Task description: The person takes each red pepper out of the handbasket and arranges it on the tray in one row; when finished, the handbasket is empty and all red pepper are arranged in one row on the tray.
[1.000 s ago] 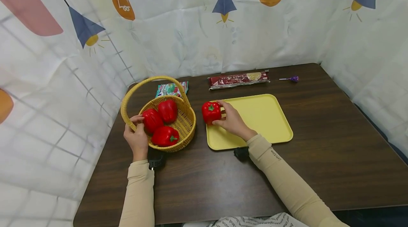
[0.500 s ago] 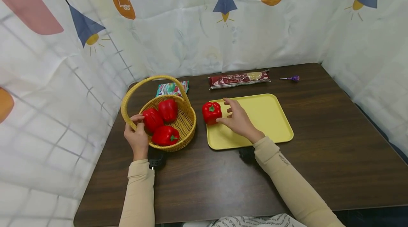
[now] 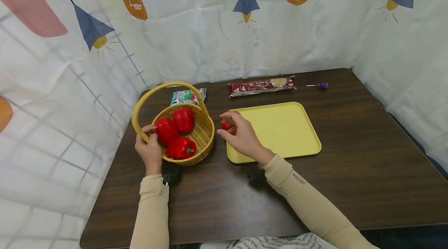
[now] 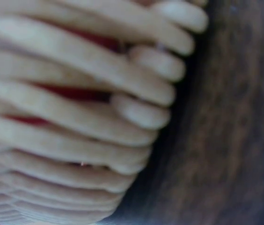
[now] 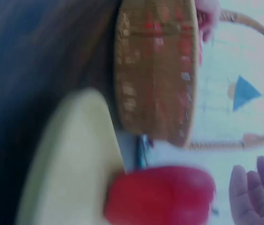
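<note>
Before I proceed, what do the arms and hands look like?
The left sleeve and right sleeve are beige, close-fitting; small dark lettering marks the right one near its cuff. The left hand and right hand are gloveless. A black piece shows beside the left wrist.

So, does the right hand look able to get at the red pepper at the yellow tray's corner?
Probably yes: the right hand is close beside the red pepper, it looks open and empty, and the right wrist view shows nothing between them. The basket stands to the left, out of the way.
</note>
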A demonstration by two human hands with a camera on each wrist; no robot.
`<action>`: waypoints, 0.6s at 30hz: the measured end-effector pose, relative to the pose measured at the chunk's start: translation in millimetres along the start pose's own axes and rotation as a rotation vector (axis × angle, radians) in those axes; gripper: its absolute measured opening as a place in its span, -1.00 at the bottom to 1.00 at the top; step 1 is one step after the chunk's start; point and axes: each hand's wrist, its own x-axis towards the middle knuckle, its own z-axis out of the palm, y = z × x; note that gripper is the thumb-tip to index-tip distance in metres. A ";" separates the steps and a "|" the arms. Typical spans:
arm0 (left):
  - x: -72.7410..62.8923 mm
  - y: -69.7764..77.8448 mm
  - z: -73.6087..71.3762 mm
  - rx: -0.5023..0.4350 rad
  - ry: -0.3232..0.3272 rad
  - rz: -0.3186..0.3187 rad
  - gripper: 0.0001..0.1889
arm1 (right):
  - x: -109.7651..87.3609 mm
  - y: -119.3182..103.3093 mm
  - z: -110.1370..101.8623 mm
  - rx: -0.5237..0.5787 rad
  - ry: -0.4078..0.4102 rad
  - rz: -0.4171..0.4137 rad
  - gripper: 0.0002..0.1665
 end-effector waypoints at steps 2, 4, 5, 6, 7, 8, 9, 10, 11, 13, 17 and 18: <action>0.7 0.1 -0.1 -0.003 0.007 0.002 -0.74 | 1.5 -1.6 11.0 0.031 -0.022 -0.039 -0.54; 0.9 0.3 -0.1 -0.005 0.013 0.003 -0.74 | 3.5 -1.7 21.6 0.049 -0.044 -0.066 -0.57; 0.8 0.5 0.1 -0.003 0.016 0.003 -0.74 | 4.8 -1.1 26.6 0.058 -0.057 -0.076 -0.57; 0.6 0.8 0.1 0.000 0.019 0.005 -0.75 | 6.1 -0.3 31.6 0.070 -0.071 -0.077 -0.57; 0.4 1.1 0.3 0.004 0.019 0.007 -0.75 | 7.6 1.0 36.4 0.073 -0.086 -0.078 -0.57; 0.2 1.4 0.3 0.009 0.020 0.008 -0.76 | 9.1 2.8 41.1 0.072 -0.102 -0.073 -0.56; -0.2 1.7 0.4 0.018 0.022 0.008 -0.76 | 10.8 4.5 45.5 0.065 -0.117 -0.068 -0.56; -0.7 2.0 0.4 0.031 0.024 0.008 -0.77 | 12.5 5.9 49.4 0.057 -0.134 -0.064 -0.55; -1.2 2.4 0.4 0.042 0.025 0.008 -0.78 | 14.3 7.0 53.1 0.050 -0.151 -0.059 -0.55; -2.0 3.0 0.4 0.068 0.028 0.009 -0.79 | 18.2 8.4 59.1 0.022 -0.181 -0.052 -0.52; -2.9 4.1 0.8 0.114 0.043 0.012 -0.83 | 27.8 7.5 67.6 -0.038 -0.229 -0.040 -0.49; -3.0 4.2 0.9 0.122 0.047 0.010 -0.83 | 30.3 7.0 69.1 -0.066 -0.242 -0.035 -0.48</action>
